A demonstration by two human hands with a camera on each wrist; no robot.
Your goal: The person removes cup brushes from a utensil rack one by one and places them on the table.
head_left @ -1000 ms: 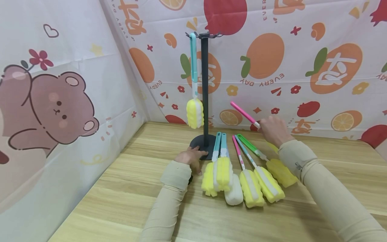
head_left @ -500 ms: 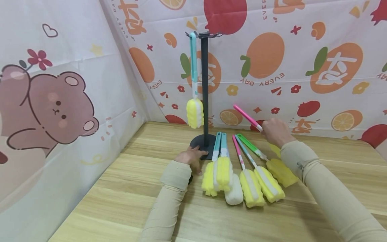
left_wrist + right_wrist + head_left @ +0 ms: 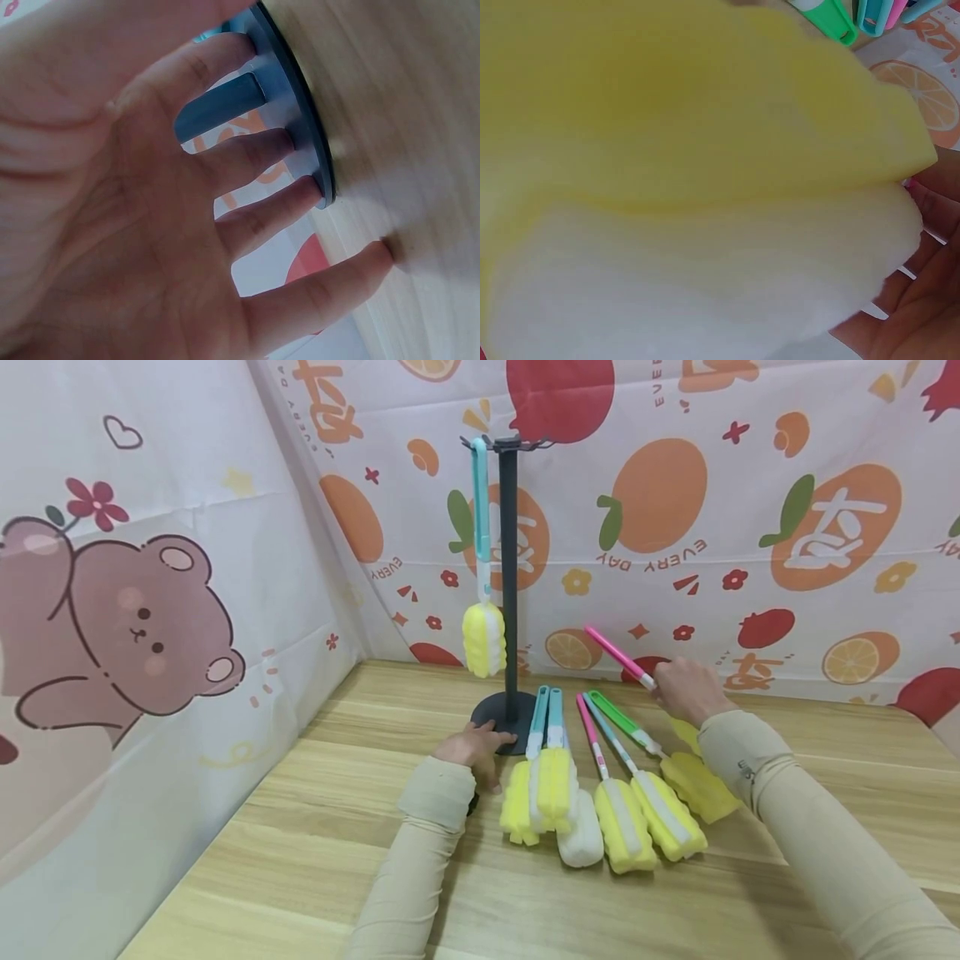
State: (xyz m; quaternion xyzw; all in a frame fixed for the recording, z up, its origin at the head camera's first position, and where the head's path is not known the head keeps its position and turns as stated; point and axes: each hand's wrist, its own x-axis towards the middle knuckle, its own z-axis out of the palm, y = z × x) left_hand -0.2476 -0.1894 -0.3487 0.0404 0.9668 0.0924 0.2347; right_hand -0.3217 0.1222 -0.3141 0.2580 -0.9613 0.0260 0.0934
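My left hand (image 3: 468, 750) rests with spread fingers on the round black base (image 3: 491, 718) of an upright stand (image 3: 509, 568). In the left wrist view, several fingertips touch the base and one finger (image 3: 322, 296) reaches the table. My right hand (image 3: 688, 687) grips a pink-handled sponge bottle brush (image 3: 618, 657) near the white neck, its handle pointing up and left. The yellow-and-white sponge head (image 3: 705, 135) fills much of the right wrist view; in the head view the wrist mostly hides it. Another sponge brush (image 3: 481, 510), teal-handled, hangs from the stand's top hooks.
Several sponge brushes lie on the wooden table (image 3: 315, 835) between the arms, including a white-headed one (image 3: 581, 839) and a green-handled one (image 3: 622, 718). A fruit-print cloth (image 3: 817, 610) stands behind, and a bear-print cloth (image 3: 150, 635) along the left.
My right hand has shifted slightly right and down with the pink-handled brush, whose handle tip is lower. The left hand stays on the base.
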